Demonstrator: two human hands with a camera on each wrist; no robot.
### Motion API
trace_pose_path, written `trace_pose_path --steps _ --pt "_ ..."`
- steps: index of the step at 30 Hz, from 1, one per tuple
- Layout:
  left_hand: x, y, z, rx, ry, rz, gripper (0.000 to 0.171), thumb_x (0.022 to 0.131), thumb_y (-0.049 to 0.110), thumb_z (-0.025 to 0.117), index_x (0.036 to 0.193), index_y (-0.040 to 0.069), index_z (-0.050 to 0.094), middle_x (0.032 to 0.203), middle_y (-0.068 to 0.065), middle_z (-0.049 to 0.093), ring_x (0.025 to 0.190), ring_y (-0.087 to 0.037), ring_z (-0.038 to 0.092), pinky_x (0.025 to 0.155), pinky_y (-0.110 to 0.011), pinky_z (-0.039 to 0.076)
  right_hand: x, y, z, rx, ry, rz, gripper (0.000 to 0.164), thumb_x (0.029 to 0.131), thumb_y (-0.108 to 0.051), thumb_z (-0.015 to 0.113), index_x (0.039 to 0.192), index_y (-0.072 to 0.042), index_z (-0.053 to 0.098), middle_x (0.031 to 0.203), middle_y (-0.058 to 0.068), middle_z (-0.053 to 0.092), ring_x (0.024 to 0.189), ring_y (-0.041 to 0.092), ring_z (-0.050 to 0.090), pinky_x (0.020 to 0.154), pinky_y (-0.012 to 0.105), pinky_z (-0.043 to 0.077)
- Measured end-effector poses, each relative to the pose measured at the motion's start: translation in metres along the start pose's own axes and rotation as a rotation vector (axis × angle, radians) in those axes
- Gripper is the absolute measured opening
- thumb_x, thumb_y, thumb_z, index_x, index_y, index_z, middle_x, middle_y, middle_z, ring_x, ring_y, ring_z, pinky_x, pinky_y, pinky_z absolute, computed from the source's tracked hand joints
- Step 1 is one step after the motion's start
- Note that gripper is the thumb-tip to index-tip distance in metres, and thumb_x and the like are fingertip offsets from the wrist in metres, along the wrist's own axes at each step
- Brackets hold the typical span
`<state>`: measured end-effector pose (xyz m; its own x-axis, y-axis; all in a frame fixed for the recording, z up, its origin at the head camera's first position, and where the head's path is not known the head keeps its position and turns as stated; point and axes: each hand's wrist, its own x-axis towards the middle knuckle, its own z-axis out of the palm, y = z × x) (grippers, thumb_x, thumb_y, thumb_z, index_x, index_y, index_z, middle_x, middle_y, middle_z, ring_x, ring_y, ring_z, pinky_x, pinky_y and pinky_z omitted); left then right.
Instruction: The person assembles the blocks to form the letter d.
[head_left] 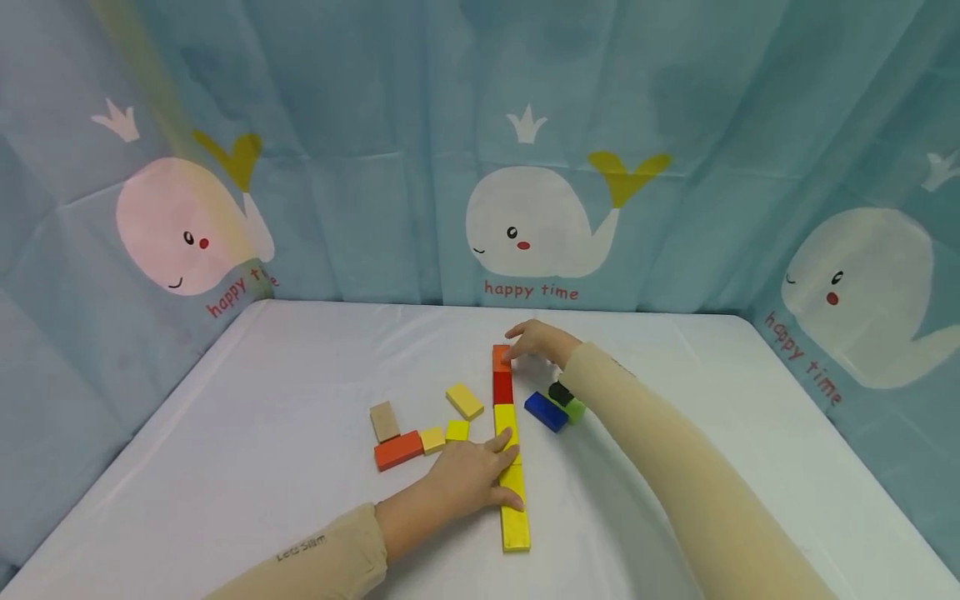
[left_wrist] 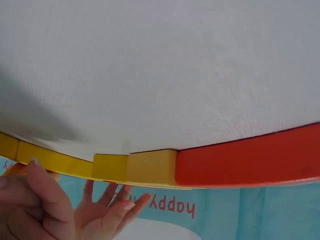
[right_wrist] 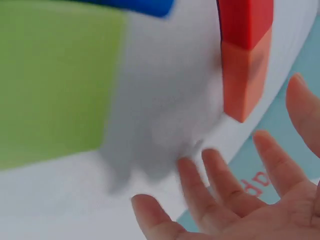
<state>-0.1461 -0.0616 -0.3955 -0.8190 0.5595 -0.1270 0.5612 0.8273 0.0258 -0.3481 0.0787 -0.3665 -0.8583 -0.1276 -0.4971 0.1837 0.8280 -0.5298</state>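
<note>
A straight row of blocks runs away from me, with yellow blocks point(head_left: 515, 533) at the near end. Beyond them come a red block point(head_left: 502, 388) and an orange block point(head_left: 500, 353) at the far tip. My left hand point(head_left: 467, 475) rests on the yellow part, thumb and fingertips spread over the blocks. At the far end, my right hand point(head_left: 543, 340) hovers beside the orange block, fingers spread. In the right wrist view, nothing lies within its fingers point(right_wrist: 225, 190), and the orange block's end stands just beyond them.
Left of the row lie a tan block point(head_left: 385, 422), a red-orange block point(head_left: 399, 451), a pale yellow block point(head_left: 432, 440), a small yellow block point(head_left: 457, 430) and another pale yellow block point(head_left: 465, 401). Right of it are blue point(head_left: 546, 412), black point(head_left: 558, 393) and green point(head_left: 575, 410) blocks.
</note>
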Motion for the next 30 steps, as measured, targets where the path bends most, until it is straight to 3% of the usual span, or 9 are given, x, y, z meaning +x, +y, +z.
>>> trace_pose_path --steps 4,9,14,18,20,23,27,30 --pt "-0.003 0.005 0.001 0.090 0.024 -0.003 0.074 0.082 0.068 0.055 0.138 0.020 0.057 0.146 -0.003 0.048 0.048 -0.014 0.043 0.052 -0.022 0.036 -0.019 0.008 -0.001 -0.056 0.026 -0.127 0.055 0.092 -0.022 0.068 0.144 -0.016 0.049 0.149 0.015 0.040 0.132 0.035 0.038 0.106 0.057 0.032" --pt "-0.008 0.013 -0.001 0.212 0.065 0.006 0.067 0.086 0.065 0.053 0.136 0.022 0.059 0.144 -0.002 0.050 0.044 -0.012 0.032 0.047 -0.020 0.031 -0.046 0.024 -0.001 -0.075 0.125 -0.259 0.054 0.094 -0.021 0.066 0.145 -0.013 0.047 0.150 0.016 0.038 0.133 0.035 0.037 0.106 0.052 0.034" --pt "-0.017 0.012 -0.002 0.133 0.108 -0.011 0.065 0.085 0.062 0.058 0.133 0.018 0.061 0.140 -0.004 0.054 0.043 -0.010 0.033 0.047 -0.019 0.033 -0.074 0.041 0.005 -0.014 0.144 -0.335 0.057 0.093 -0.022 0.068 0.145 -0.014 0.047 0.148 0.017 0.039 0.127 0.037 0.044 0.101 0.049 0.042" --pt "-0.027 -0.009 0.001 0.035 0.240 -0.006 0.061 0.086 0.053 0.065 0.131 0.013 0.062 0.136 -0.008 0.058 0.041 -0.011 0.033 0.044 -0.018 0.030 -0.097 0.057 0.019 0.002 0.119 -0.384 0.059 0.091 -0.023 0.070 0.145 -0.014 0.047 0.142 0.017 0.044 0.116 0.033 0.053 0.091 0.041 0.051" --pt "-0.030 -0.025 0.001 0.017 0.341 0.005 0.057 0.085 0.047 0.069 0.129 0.011 0.063 0.132 -0.010 0.060 0.040 -0.011 0.034 0.042 -0.018 0.028 -0.107 0.065 0.027 -0.014 0.097 -0.434 0.062 0.090 -0.023 0.071 0.146 -0.011 0.046 0.133 0.017 0.050 0.106 0.029 0.056 0.085 0.036 0.053" --pt "-0.031 -0.049 -0.001 -0.011 0.425 0.001 0.051 0.085 0.037 0.073 0.128 0.012 0.064 0.130 -0.010 0.061 0.041 -0.012 0.040 0.042 -0.020 0.029 -0.122 0.076 0.040 -0.046 0.030 -0.500 0.071 0.088 -0.024 0.073 0.148 -0.007 0.040 0.115 0.012 0.055 0.090 0.021 0.054 0.076 0.028 0.051" --pt "-0.024 -0.078 -0.007 -0.008 0.395 -0.007 0.048 0.086 0.029 0.074 0.130 0.016 0.061 0.135 -0.008 0.057 0.044 -0.011 0.042 0.046 -0.022 0.036 -0.136 0.085 0.059 -0.172 -0.058 -0.539 0.085 0.085 -0.035 0.075 0.153 -0.010 0.031 0.105 0.005 0.052 0.083 0.016 0.048 0.069 0.026 0.044" --pt "-0.015 -0.095 -0.008 0.028 0.345 0.031 0.048 0.087 0.027 0.073 0.133 0.018 0.059 0.139 -0.007 0.053 0.044 -0.009 0.041 0.050 -0.021 0.043 -0.143 0.088 0.070 -0.329 -0.060 -0.586 0.091 0.081 -0.047 0.074 0.154 -0.014 0.030 0.123 0.008 0.049 0.098 0.020 0.050 0.080 0.031 0.048"
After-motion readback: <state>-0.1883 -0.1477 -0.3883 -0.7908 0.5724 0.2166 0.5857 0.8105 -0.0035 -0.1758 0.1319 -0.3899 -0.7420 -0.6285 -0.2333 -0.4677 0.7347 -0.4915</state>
